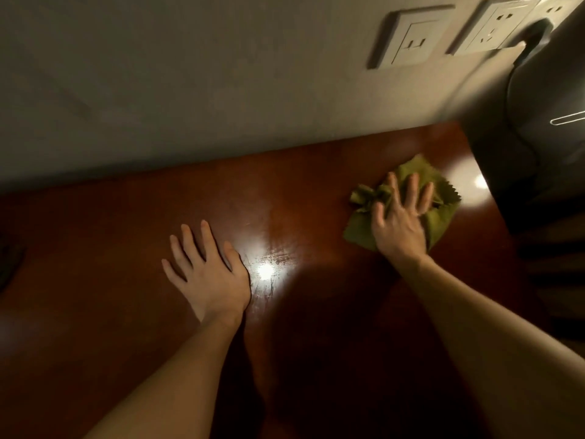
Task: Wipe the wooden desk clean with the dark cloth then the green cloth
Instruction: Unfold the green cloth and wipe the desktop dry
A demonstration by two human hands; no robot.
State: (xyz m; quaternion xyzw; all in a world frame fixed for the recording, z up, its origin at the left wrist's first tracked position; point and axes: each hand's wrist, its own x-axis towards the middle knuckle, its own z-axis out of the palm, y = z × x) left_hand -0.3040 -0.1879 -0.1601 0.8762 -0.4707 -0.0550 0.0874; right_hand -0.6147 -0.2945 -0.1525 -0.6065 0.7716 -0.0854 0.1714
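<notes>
Second stage of the job, by the look of it, going by the cloth in play. Pressing down on the green cloth (359,231) with the right hand (400,217): fingers spread and straight, palm flat, gripping nothing, just pinning the fabric to the wooden desk (126,248). Sitting near the far right corner, close to the back edge and just beside the dark appliance (538,128). Bunched up along the cloth's left side, flatter on the right.

Bracing with the left hand (209,274) as well: laid flat and relaxed on bare wood around the middle of the desk, fingers straight, holding nothing, right next to a bright glare spot (265,270). No certain sign of the dark cloth; only a dark shape (9,261) at the left edge, too dim to name.

Next up, most likely: sweeping out of that corner along the back edge, then working toward the near edge in overlapping passes. Calls for even palm pressure to avoid rolling the bunched fold under, and for lifting the left hand off the patch ahead.
</notes>
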